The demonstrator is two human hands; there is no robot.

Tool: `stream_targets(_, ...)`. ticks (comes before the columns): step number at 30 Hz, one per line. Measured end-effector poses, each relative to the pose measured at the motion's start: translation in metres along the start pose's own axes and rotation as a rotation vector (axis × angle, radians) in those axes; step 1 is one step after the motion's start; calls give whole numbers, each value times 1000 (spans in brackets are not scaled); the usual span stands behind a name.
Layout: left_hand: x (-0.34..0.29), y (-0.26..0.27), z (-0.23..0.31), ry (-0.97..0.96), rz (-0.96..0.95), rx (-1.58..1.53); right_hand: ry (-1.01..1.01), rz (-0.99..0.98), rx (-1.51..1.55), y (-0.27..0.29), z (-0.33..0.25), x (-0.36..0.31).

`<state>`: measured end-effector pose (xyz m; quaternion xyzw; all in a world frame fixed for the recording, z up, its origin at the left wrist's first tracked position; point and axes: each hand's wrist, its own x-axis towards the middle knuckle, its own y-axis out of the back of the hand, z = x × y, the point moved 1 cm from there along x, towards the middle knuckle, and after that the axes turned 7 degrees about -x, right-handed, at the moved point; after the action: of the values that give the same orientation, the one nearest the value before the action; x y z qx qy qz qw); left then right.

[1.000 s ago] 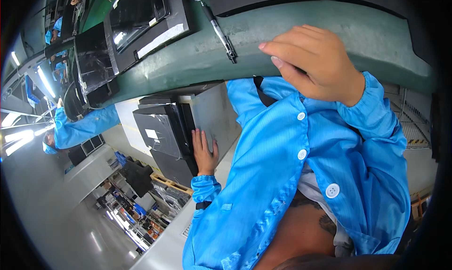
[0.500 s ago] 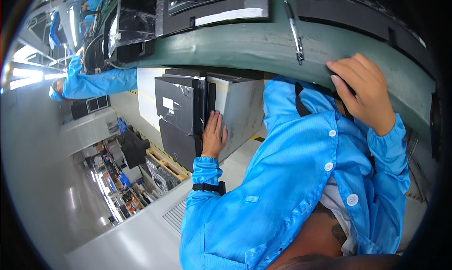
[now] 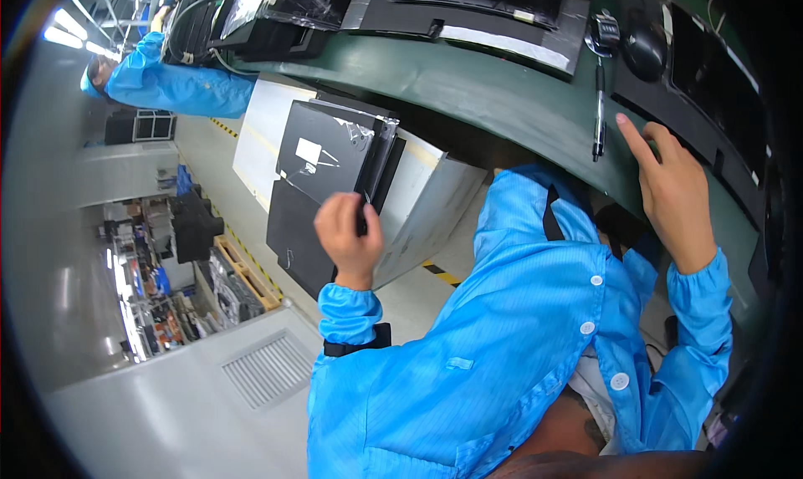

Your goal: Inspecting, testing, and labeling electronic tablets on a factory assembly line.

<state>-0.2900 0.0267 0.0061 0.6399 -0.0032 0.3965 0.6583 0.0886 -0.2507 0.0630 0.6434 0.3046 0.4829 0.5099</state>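
My left hand (image 3: 350, 240) is in front of a stack of black panels (image 3: 322, 157), which bears a white label and clear film. Its fingers are curled, with the thumb apart from them; whether they grip a panel edge is hidden. My right hand (image 3: 673, 191) hovers by the front edge of the green bench (image 3: 510, 115), index finger stretched out and the others bent, holding nothing. Just left of that fingertip lies a black-and-silver pen (image 3: 600, 115) on the bench.
Flat black screen-like units (image 3: 493, 40) lie along the bench, beside a computer mouse (image 3: 645, 56). A white box (image 3: 427, 195) stands behind the panel stack. At far left is a co-worker's blue sleeve (image 3: 180, 90). A wooden pallet (image 3: 247, 270) sits farther off.
My left hand has come off the panel stack's side edge and curled its fingers. My right hand has turned, its index finger now extended nearer the pen. The view has tilted.
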Motion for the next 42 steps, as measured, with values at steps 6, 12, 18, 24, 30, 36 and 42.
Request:
stream_targets(6, 2, 5, -32, 309, 16, 150, 521, -88, -447, -8, 1, 57)
stream_targets(12, -13, 4, -49, 335, -17, 52, 726, -356, -620, -11, -31, 113)
stream_targets(18, -14, 10, -53, 351, -35, 20, 731, -204, 315, 8, -145, 172)
stream_targets(24, -17, 11, -58, 376, -67, -22, 379, -497, 1318, -82, -317, 226)
stream_targets(30, -18, 12, -61, 388, -53, -45, 225, -442, 1053, -137, -382, 254)
stream_targets(36, -15, 8, -62, 378, -51, -44, 290, -408, 1047, -146, -379, 254)
stream_targets(42, -14, 8, -56, 378, -30, -59, 246, -179, 1134, -123, -344, 238)
